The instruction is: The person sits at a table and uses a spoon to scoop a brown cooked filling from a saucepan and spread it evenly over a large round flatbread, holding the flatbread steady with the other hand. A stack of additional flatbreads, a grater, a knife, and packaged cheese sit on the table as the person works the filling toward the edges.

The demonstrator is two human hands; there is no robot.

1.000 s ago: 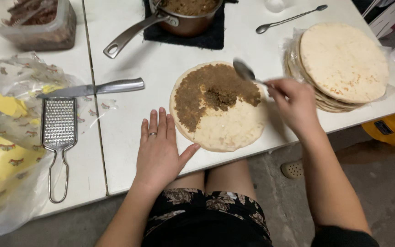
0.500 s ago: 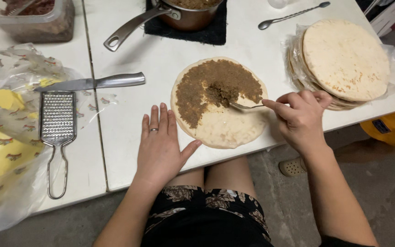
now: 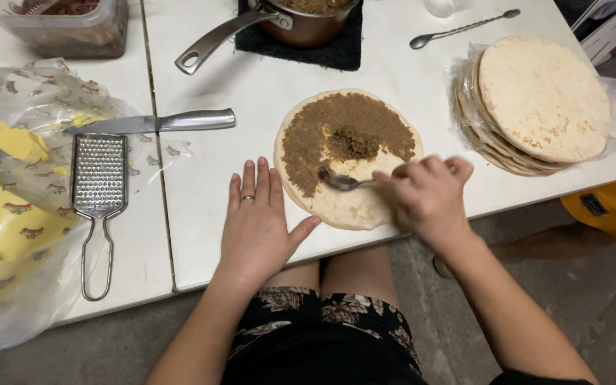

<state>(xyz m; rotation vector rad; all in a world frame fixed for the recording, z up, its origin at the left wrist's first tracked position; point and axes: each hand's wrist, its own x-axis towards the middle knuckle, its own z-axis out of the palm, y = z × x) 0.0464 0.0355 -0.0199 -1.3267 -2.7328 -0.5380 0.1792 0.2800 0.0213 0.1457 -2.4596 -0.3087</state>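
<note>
A round flatbread (image 3: 347, 207) lies on the white table (image 3: 208, 221), its far part covered with brown minced filling (image 3: 347, 128). My right hand (image 3: 425, 196) grips a metal spoon (image 3: 340, 181) whose bowl rests on the near bare part of the bread at the filling's edge. My left hand (image 3: 258, 221) lies flat on the table, fingers apart, thumb touching the flatbread's left rim; it wears a ring.
A stack of plain flatbreads (image 3: 543, 100) sits at the right. A pan (image 3: 301, 18) with filling stands on a dark mat at the back, a second spoon (image 3: 461, 28) beside it. Left: knife (image 3: 158, 122), grater (image 3: 98, 185), plastic bag with yellow cheese (image 3: 1, 228), plastic container (image 3: 65, 25).
My right hand has drawn the spoon from the flatbread's far right edge across the filling toward its near left part. My left hand has stayed flat.
</note>
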